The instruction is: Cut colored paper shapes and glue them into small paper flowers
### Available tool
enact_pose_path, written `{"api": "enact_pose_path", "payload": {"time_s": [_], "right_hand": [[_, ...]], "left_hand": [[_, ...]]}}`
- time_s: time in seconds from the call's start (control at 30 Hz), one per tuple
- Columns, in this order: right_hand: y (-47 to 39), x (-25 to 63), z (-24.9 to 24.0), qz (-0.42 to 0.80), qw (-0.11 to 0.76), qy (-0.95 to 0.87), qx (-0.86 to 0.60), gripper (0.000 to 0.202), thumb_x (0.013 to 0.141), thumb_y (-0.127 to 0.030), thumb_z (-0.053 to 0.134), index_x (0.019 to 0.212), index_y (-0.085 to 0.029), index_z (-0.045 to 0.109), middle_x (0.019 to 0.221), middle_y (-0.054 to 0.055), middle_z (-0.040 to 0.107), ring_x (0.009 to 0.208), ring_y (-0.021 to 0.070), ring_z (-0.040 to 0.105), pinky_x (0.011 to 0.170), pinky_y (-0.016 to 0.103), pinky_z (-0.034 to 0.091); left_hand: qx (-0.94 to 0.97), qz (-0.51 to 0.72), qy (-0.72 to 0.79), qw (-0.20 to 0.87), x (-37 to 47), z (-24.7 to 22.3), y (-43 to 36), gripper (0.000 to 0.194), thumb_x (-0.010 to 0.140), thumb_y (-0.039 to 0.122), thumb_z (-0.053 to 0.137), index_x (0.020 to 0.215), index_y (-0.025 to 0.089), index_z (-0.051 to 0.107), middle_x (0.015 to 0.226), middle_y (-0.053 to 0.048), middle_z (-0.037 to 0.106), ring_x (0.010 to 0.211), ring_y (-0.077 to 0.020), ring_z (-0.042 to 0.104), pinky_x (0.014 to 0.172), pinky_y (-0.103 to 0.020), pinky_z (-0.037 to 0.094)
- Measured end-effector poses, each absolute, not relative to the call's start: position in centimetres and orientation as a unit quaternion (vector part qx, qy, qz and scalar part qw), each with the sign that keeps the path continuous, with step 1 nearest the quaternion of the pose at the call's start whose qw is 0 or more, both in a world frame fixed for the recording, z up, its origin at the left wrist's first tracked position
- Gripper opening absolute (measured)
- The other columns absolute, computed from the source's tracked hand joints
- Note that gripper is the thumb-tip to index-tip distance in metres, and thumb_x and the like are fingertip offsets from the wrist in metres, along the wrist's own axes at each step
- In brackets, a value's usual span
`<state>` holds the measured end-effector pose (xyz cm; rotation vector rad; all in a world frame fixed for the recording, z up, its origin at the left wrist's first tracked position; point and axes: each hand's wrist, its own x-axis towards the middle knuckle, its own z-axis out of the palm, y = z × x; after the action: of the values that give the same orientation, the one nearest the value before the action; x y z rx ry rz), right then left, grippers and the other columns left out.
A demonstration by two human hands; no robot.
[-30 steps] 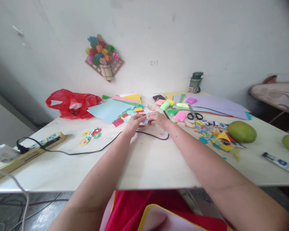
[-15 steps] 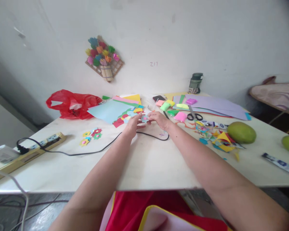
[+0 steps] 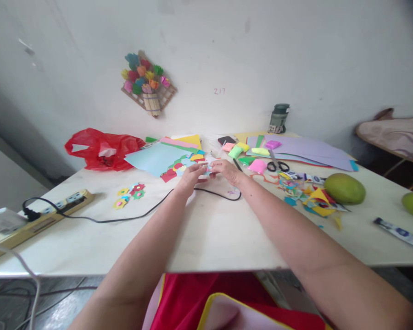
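Observation:
My left hand (image 3: pixel 192 176) and my right hand (image 3: pixel 223 169) meet above the middle of the table. Between their fingertips is a small light blue paper flower (image 3: pixel 209 168), mostly covered by the fingers. Both hands are closed on it. Cut paper shapes in red, yellow and green (image 3: pixel 174 170) lie just left of my left hand. Finished-looking paper flowers (image 3: pixel 132 195) with coloured centres sit farther left. A black cable (image 3: pixel 220 195) runs across the table below my hands.
Scissors (image 3: pixel 278 166), soft clay packets (image 3: pixel 258 166) and paper scraps (image 3: pixel 313 197) lie to the right, near a green mango (image 3: pixel 345 189). A power strip (image 3: pixel 62 208) and a red plastic bag (image 3: pixel 115 149) are on the left. Purple sheets (image 3: pixel 306 151) and a bottle (image 3: pixel 279 118) stand behind.
The fingers of my left hand have closed in over the light blue flower, which shows less than before. Otherwise the arms and the table stay nearly the same.

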<state>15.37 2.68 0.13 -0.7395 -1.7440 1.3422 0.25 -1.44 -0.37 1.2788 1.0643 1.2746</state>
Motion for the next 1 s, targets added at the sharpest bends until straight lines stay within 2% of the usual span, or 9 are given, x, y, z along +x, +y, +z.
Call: {"api": "enact_pose_path", "payload": {"time_s": [0.2,0.53,1.0], "right_hand": [[2.88,15.36,-0.11,0.523,0.404,-0.691,-0.293,0.009,0.064,-0.022,0.055,0.056,-0.017,0.054,0.052,-0.001,0.055,0.055,0.0129,0.051,0.061,0.028,0.04],[2.57,15.2,0.1,0.53,0.407,-0.683,-0.295,0.014,0.062,-0.024,0.058,0.053,-0.018,0.05,0.05,-0.002,0.052,0.052,0.0122,0.05,0.059,0.027,0.04],[2.59,14.96,-0.26,0.536,0.411,-0.68,-0.286,0.012,0.064,-0.021,0.056,0.054,-0.017,0.052,0.05,0.0,0.055,0.054,0.0123,0.052,0.059,0.026,0.041]], "left_hand": [[0.515,0.539,0.444,0.496,0.46,-0.33,-1.53,0.032,0.06,0.046,0.068,0.072,0.017,0.06,0.088,-0.006,0.062,0.086,-0.0209,0.059,0.075,-0.036,0.048],[0.524,0.542,0.437,0.491,0.76,-0.29,-1.68,0.035,0.063,0.048,0.065,0.078,0.016,0.06,0.089,-0.008,0.061,0.088,-0.0207,0.058,0.075,-0.036,0.047],[0.503,0.557,0.418,0.512,0.98,-0.54,-1.62,0.035,0.065,0.049,0.065,0.073,0.017,0.055,0.073,-0.003,0.059,0.074,-0.0161,0.059,0.073,-0.034,0.047]]}}
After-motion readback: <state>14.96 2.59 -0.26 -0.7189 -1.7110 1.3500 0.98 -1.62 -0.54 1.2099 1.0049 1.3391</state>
